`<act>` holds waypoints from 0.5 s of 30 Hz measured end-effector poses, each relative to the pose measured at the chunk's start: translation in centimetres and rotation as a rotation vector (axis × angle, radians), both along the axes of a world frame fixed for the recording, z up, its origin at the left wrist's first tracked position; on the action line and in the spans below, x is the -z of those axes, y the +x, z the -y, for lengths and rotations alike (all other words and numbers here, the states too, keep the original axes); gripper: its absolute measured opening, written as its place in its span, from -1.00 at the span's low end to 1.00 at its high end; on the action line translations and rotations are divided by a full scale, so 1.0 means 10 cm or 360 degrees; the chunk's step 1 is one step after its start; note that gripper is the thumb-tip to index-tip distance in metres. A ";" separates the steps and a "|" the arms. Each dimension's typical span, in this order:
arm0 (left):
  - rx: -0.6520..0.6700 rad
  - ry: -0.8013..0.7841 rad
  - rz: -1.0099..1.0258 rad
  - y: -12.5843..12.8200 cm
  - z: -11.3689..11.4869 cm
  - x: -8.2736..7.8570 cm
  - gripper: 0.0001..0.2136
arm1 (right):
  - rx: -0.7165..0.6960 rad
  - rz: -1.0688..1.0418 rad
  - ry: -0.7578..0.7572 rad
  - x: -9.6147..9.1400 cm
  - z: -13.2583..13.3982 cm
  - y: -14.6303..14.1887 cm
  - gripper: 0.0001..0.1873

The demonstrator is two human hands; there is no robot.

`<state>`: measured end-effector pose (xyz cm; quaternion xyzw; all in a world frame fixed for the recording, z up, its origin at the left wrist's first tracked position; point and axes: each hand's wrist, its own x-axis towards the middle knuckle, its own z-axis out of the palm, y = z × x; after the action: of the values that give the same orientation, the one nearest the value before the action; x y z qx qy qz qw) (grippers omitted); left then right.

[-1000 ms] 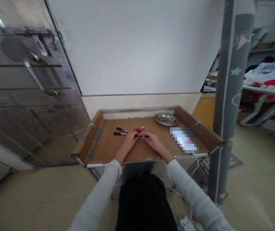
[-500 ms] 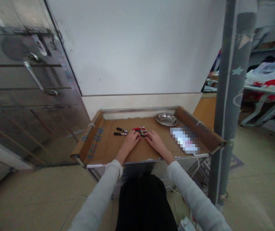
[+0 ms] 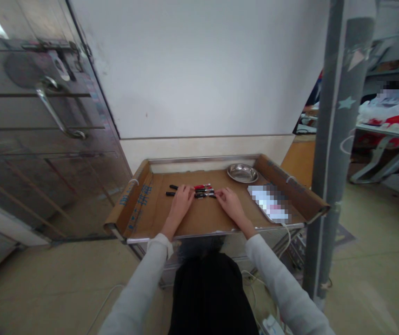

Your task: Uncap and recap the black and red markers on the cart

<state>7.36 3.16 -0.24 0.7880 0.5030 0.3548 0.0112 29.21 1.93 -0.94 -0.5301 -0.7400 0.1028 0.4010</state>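
Several slim pen-like things with silvery parts lie on the cardboard lining of a shallow tray table. A red one (image 3: 202, 186) lies at the back of a row, with black ones in front of it. My right hand (image 3: 230, 202) has its fingers pressed together at the right end of the frontmost black pen-like thing (image 3: 204, 196). My left hand (image 3: 182, 201) is closed at the left end of the row, fingers bent down; what they hold, if anything, is hidden. It also covers the right ends of two other black pen-like things (image 3: 170, 194) on the left.
A round metal dish (image 3: 242, 173) sits at the tray's back right. In front of it lies a blurred-out phone-like device (image 3: 268, 204) with a white cable (image 3: 288, 242). Cardboard walls (image 3: 290, 188) rise at the tray's sides. A grey post (image 3: 335, 153) stands to the right.
My left hand has moved left, away from the middle of the row, uncovering more of the black things there. My right hand has shifted slightly right.
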 end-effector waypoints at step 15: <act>-0.0025 -0.0153 -0.0040 -0.50 0.36 -0.01 -0.85 | -0.0385 -0.0936 -0.0325 -0.10 0.18 -0.70 -0.83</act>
<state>2.31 -0.45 -0.17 0.7870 0.5257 0.3203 0.0400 22.19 0.09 0.05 -0.4234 -0.6360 0.3720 0.5271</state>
